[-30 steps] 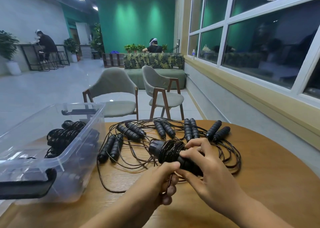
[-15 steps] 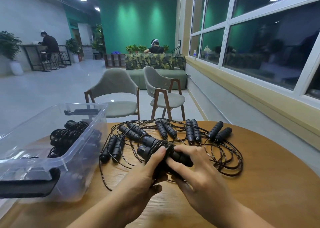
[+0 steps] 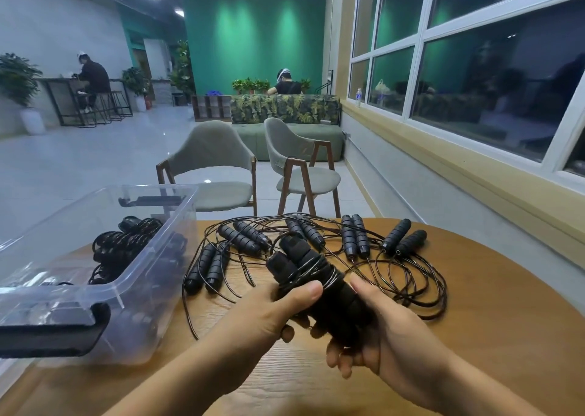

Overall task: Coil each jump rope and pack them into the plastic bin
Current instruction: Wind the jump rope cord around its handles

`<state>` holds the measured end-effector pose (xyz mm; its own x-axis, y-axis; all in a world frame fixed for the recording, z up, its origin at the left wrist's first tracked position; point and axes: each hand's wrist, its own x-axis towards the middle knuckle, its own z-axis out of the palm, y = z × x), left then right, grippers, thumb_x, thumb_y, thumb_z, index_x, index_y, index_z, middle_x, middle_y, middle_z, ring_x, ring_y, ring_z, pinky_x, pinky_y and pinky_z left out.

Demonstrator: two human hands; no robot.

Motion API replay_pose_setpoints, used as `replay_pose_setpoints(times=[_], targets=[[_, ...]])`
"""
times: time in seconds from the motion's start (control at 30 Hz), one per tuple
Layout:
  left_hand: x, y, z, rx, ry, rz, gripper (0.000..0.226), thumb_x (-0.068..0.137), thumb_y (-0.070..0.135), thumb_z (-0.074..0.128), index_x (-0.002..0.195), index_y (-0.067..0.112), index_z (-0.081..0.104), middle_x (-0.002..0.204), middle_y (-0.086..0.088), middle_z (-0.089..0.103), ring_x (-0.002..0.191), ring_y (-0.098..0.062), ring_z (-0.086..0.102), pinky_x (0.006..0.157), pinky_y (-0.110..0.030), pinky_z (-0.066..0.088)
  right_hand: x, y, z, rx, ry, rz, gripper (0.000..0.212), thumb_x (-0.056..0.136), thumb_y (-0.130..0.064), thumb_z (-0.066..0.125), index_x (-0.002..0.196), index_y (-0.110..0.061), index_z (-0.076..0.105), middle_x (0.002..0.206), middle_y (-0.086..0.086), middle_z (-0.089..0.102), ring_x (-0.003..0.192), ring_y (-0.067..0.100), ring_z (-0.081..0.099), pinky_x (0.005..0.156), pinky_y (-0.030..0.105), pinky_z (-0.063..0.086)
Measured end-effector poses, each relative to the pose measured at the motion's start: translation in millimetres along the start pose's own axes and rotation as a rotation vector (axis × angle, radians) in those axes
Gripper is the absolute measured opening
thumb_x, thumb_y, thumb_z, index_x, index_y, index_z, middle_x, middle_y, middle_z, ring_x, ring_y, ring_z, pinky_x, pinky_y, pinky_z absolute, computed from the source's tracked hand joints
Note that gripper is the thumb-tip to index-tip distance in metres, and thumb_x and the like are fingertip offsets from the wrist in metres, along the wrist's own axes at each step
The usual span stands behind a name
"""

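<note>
I am sitting at a round wooden table (image 3: 490, 320) in a lounge with a green back wall (image 3: 253, 36), 2 chairs (image 3: 215, 162) standing just beyond the far edge. I am holding 1 jump rope (image 3: 316, 273) above the tabletop, its 2 handles side by side and its cord wound round them. My left hand (image 3: 262, 314) is clamping the windings, thumb pressing on top and fingers curling underneath, which I judge is stopping the coil from springing loose. My right hand (image 3: 389, 330) is wrapping round the lower ends of the handles, fingers closed beneath them, steadying the bundle. The plastic bin (image 3: 148, 251) is standing open to my left with coiled ropes (image 3: 123, 244) already lying inside, near enough for a short carry. 5 loose pairs of handles (image 3: 354, 240) are lying in a row behind the bundle, their cords tangling across the wood, waiting for coiling.
</note>
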<state>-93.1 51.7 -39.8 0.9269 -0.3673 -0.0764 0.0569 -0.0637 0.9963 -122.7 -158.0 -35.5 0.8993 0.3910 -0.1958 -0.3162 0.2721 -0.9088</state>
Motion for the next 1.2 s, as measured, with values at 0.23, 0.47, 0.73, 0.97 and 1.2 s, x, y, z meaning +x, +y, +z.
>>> replay_pose_setpoints(times=[0.23,0.47,0.73,0.97,1.2], targets=[[5,-4,-1,-0.020,0.056,0.011,0.048,0.084,0.067,0.072,0.111,0.027,0.077,0.103,-0.005,0.075,0.090,-0.017,0.059,0.078,-0.036,0.043,4,4,-3,0.090,0.056,-0.079,0.039,0.103,-0.044,0.058,0.118,-0.016,0.081,0.107,0.025,0.070,0.081,0.028,0.059,0.066,0.036,0.048],[6,-5,6,-0.172,0.068,-0.034,0.035,0.097,0.036,0.067,0.128,0.020,0.069,0.120,-0.002,0.077,0.116,-0.016,0.072,0.096,-0.035,0.048,10,14,1,-0.173,0.199,-0.312,0.034,0.098,-0.048,0.059,0.126,-0.041,0.078,0.117,0.004,0.075,0.088,0.020,0.061,0.076,0.038,0.052],[6,-1,11,-0.475,0.011,-0.056,0.052,0.084,0.019,0.069,0.133,0.004,0.064,0.129,-0.013,0.073,0.126,-0.025,0.067,0.118,-0.044,0.042,13,21,-9,-0.731,0.324,-0.510,0.053,0.098,-0.061,0.060,0.147,-0.073,0.042,0.128,-0.032,0.060,0.127,-0.005,0.057,0.102,0.022,0.047],[-1,7,8,-0.368,0.143,-0.058,0.045,0.091,0.040,0.072,0.125,0.011,0.069,0.119,-0.010,0.077,0.118,-0.024,0.071,0.109,-0.042,0.051,12,25,-9,-1.004,0.363,-0.668,0.051,0.101,-0.053,0.060,0.151,-0.056,0.052,0.129,-0.024,0.057,0.130,0.005,0.054,0.099,0.013,0.044],[-13,35,-22,-0.224,0.202,0.008,0.051,0.089,0.052,0.073,0.126,0.016,0.071,0.120,-0.004,0.077,0.124,-0.020,0.066,0.117,-0.044,0.044,27,13,21,-1.119,0.358,-0.787,0.055,0.106,-0.056,0.055,0.158,-0.046,0.045,0.141,-0.034,0.049,0.137,-0.007,0.046,0.104,0.003,0.034]])
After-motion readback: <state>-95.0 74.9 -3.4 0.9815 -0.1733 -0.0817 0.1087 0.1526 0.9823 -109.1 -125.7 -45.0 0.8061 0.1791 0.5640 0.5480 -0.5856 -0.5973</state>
